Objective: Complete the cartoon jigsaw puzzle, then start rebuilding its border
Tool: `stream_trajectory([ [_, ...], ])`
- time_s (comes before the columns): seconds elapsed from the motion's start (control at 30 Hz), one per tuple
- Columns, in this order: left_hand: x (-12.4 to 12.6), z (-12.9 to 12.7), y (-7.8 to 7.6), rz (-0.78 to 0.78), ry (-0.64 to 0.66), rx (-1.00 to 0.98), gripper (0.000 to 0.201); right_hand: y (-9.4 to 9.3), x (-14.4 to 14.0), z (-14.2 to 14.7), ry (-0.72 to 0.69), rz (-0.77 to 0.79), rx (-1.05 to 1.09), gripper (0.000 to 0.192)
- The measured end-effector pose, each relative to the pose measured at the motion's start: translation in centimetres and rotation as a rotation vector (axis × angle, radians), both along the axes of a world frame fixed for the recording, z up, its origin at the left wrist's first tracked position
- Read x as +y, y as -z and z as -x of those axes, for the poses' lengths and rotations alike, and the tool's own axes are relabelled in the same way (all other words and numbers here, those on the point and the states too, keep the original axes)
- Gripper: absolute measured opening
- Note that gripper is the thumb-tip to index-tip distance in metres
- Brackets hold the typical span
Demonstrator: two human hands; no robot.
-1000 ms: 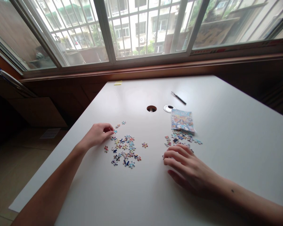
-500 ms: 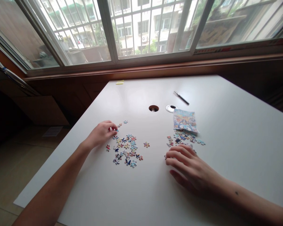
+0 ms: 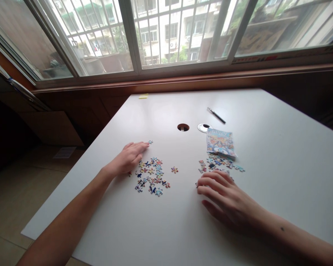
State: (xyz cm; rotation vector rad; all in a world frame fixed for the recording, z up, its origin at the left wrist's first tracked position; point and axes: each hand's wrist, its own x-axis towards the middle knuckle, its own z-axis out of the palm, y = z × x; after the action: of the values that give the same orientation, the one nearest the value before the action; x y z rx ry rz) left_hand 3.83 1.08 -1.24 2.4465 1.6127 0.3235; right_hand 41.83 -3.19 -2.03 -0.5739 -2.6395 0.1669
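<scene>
My left hand (image 3: 130,157) lies flat on the white table (image 3: 266,155) with fingers stretched toward a lone puzzle piece (image 3: 150,142). Just right of it is a loose scatter of colourful puzzle pieces (image 3: 152,175). One separate piece (image 3: 174,170) lies between the two groups. My right hand (image 3: 227,201) rests palm down with fingers spread, its fingertips at the near edge of a second, smaller pile of pieces (image 3: 218,164). Behind that pile lies the colourful puzzle bag (image 3: 220,142). Neither hand visibly holds a piece.
A black pen (image 3: 216,115) lies farther back, near a round cable hole (image 3: 183,127) and its loose cap (image 3: 204,128). A yellow note (image 3: 143,96) sits at the table's far edge. Windows with bars run along the wall behind. The table's left edge drops to the floor.
My left hand has opened from a pinch and stretched forward, fingers flat toward the far single piece. My right hand has stayed in place. The view has shifted slightly.
</scene>
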Motion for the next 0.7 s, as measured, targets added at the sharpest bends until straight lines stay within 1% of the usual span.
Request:
stream_trajectory([
  [0.1,0.2,0.7,-0.2,-0.047,-0.081,0.009,0.045,0.0,0.0,0.0,-0.004,0.001,-0.003,0.016],
  [0.13,0.2,0.8,-0.4,-0.059,-0.089,0.005,0.046,0.0,0.0,0.0,-0.004,0.002,0.000,0.016],
  [0.2,0.1,0.7,-0.7,-0.054,-0.051,-0.007,0.051,0.0,0.0,0.0,-0.002,0.003,0.002,0.016],
  [0.3,-0.2,-0.1,-0.7,0.018,0.059,0.000,0.061,0.0,-0.1,0.0,-0.007,0.003,-0.001,0.017],
  [0.33,-0.3,-0.4,-0.6,0.038,0.078,0.013,0.061,0.0,-0.1,0.0,-0.010,0.003,0.001,0.017],
  [0.4,-0.3,-0.5,-0.4,0.045,0.076,0.045,0.057,0.0,0.0,0.0,-0.013,0.003,0.007,0.018],
  [0.47,-0.1,-0.2,-0.1,0.006,0.038,0.065,0.051,0.1,0.0,0.0,-0.010,0.004,0.009,0.018],
  [0.57,0.2,0.6,0.1,-0.116,-0.022,0.051,0.043,0.2,0.0,0.0,0.003,0.007,0.023,0.018],
  [0.63,0.2,0.8,0.1,-0.192,-0.033,0.026,0.039,0.4,0.1,-0.1,0.012,0.011,0.035,0.018],
  [0.7,0.2,0.8,0.0,-0.234,-0.021,-0.001,0.036,0.5,0.3,-0.3,0.027,0.006,0.047,0.021],
])
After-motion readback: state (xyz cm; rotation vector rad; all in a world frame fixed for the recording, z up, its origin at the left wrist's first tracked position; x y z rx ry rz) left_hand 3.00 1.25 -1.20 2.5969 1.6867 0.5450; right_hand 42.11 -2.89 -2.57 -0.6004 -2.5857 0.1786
